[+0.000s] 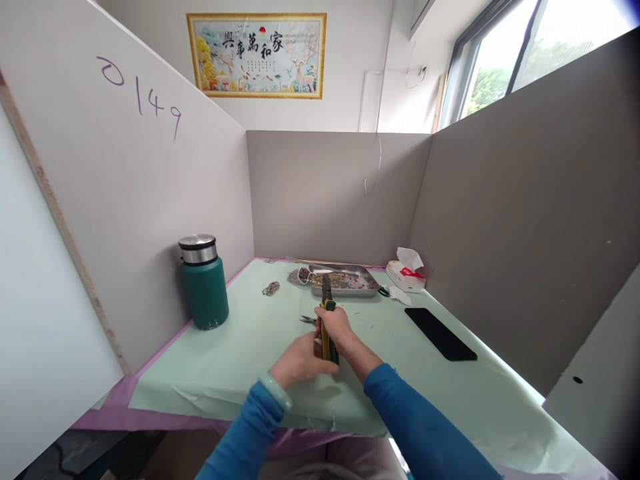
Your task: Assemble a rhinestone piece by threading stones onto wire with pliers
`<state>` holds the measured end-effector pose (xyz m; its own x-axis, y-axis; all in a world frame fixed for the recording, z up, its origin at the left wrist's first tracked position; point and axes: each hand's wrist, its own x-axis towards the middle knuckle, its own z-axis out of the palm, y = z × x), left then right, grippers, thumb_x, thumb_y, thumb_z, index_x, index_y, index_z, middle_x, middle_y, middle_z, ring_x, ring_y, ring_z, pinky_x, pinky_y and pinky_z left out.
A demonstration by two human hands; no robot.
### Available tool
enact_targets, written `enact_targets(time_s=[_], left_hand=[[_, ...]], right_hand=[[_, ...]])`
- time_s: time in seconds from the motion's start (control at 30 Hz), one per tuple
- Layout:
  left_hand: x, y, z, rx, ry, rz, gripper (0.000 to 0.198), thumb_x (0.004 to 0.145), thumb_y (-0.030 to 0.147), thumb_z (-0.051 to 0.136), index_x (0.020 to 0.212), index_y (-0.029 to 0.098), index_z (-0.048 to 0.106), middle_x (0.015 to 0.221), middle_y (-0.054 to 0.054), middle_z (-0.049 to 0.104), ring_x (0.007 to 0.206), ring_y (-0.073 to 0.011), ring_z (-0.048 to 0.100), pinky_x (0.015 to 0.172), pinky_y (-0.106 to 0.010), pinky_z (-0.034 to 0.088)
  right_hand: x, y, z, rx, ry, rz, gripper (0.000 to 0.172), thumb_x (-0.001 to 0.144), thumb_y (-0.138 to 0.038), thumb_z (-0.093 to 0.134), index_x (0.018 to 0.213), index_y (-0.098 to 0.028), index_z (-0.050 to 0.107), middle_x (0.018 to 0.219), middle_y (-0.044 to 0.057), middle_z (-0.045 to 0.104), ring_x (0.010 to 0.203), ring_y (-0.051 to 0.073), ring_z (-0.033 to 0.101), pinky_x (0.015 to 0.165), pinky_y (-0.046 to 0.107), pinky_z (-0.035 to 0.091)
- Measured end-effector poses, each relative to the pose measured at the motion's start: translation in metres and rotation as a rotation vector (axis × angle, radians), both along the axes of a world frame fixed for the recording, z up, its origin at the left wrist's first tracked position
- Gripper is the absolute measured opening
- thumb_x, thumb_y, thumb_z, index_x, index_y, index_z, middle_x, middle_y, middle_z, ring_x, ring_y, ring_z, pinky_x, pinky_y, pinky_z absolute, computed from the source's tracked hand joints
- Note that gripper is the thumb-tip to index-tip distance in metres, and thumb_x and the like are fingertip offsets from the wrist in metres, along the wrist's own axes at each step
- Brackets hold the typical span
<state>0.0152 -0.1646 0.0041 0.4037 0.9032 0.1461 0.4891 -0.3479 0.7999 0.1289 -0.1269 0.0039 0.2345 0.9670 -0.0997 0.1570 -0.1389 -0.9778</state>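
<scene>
A pair of pliers with dark jaws and yellow-and-dark handles stands nearly upright in front of me, jaws pointing away. My left hand wraps round the lower handles, its thumb stretched across them. Higher up, near the pivot, my right hand has its fingers closed round the same pliers. A second small tool with a pointed metal tip pokes out just left of my hands; the rest of it is hidden behind them. Beyond the jaws lies a metal tray holding small beads and bits in gold, red and clear.
A green bottle stands at the left by the partition. A small chain heap lies left of the tray. At the right are a tissue pack and a flat black slab. Partitions enclose the pale green tabletop.
</scene>
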Motion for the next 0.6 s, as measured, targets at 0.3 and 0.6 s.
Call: enact_targets(time_s=[0.3, 0.6], left_hand=[[-0.015, 0.052, 0.057, 0.73, 0.346, 0.344, 0.042, 0.083, 0.011, 0.041, 0.123, 0.015, 0.048, 0.126, -0.012, 0.054, 0.127, -0.0252, 0.036, 0.106, -0.04, 0.023], [-0.008, 0.048, 0.057, 0.628, 0.551, 0.349, 0.027, 0.092, 0.023, 0.031, 0.093, 0.017, 0.057, 0.09, -0.01, 0.062, 0.087, -0.022, 0.06, 0.076, -0.033, 0.042]], right_hand=[[-0.012, -0.005, 0.009, 0.122, -0.024, 0.008, 0.018, 0.071, -0.023, 0.06, 0.059, -0.018, 0.049, 0.043, -0.003, 0.048, 0.037, 0.01, 0.046, 0.035, 0.022, 0.037], [-0.011, 0.0, 0.003, 0.156, -0.06, 0.0, 0.012, 0.064, -0.024, 0.057, 0.056, -0.02, 0.049, 0.046, 0.0, 0.052, 0.04, 0.013, 0.048, 0.037, 0.024, 0.037]])
